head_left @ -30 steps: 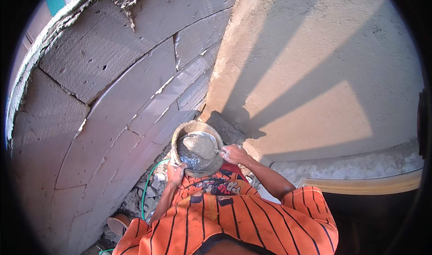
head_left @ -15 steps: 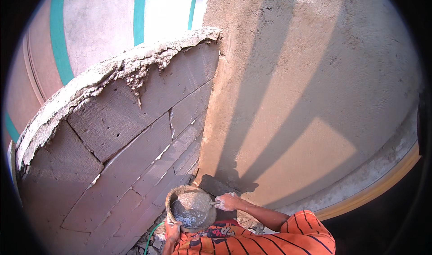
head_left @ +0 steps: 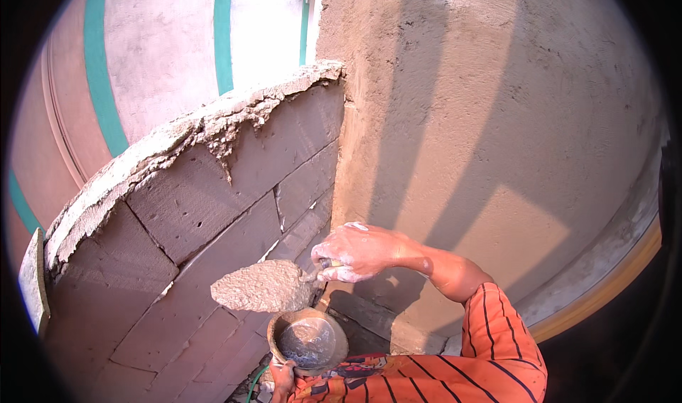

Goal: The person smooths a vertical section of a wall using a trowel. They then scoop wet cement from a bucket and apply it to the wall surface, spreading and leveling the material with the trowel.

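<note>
My right hand (head_left: 355,254), dusted with pale mortar, is closed round the handle of a trowel, raised above and right of the bucket. Its blade carries a mound of wet grey mortar (head_left: 259,286) out in front of the block wall (head_left: 185,218), which has rough, crumbly mortar along its top. My left hand (head_left: 283,374) grips the near-left rim of a round bucket (head_left: 337,332) at my body, with wet grey mix inside.
A plastered wall (head_left: 518,104) meets the block wall at a corner, with a yellow edge (head_left: 604,289) at lower right. A pale slab (head_left: 32,282) stands at far left. Beyond is a green-striped building (head_left: 156,40). A green hose (head_left: 257,380) lies below by rubble.
My right hand has lifted the loaded trowel out of the bucket, up and toward the block wall. The view has tilted up, showing more of the building behind.
</note>
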The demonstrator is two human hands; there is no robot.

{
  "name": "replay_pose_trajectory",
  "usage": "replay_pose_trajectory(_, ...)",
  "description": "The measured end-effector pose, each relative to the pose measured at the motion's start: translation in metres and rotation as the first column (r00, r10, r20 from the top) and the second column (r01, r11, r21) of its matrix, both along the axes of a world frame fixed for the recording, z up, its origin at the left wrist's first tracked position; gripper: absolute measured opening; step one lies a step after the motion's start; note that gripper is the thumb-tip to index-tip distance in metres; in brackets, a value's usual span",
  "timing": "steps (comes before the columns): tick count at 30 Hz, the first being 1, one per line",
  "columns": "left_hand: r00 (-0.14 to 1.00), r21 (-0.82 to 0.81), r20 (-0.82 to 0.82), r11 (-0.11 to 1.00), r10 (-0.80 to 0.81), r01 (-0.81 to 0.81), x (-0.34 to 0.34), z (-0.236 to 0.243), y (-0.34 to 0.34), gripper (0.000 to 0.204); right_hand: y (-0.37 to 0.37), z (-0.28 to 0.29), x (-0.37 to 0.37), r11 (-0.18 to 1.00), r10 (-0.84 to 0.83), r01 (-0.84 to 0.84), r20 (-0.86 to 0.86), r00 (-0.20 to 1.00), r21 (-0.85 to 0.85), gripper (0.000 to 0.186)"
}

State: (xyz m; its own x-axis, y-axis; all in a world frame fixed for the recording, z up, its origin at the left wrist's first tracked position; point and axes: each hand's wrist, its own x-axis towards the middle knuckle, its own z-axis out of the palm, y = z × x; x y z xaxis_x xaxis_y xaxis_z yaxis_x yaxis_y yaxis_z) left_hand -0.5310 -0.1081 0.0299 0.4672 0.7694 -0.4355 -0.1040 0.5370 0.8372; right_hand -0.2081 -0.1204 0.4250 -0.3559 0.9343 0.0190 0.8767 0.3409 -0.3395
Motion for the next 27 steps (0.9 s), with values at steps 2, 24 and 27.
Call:
replay_pose_trajectory(2,1.000,0.014,0.014,1.000,0.021,-0.022,0.006,0.006,-0.004,0.036,0.009,0.041,-0.008,0.996,0.080,-0.078,-0.046,0.996,0.048,0.030)
replay_pose_trajectory(24,0.997,0.043,-0.075,0.999,0.034,-0.031,0.010,0.017,-0.003,0.045,-0.147,0.012,0.218,0.083,-0.452,0.988,-0.879,0.152,0.128,0.031)
replay_pose_trajectory(27,0.999,-0.015,-0.024,0.999,-0.034,0.033,0.013,0.024,0.007,0.038,-0.144,-0.101,0.170,0.222,-0.834,0.975,-0.521,0.181,-0.017,0.025)
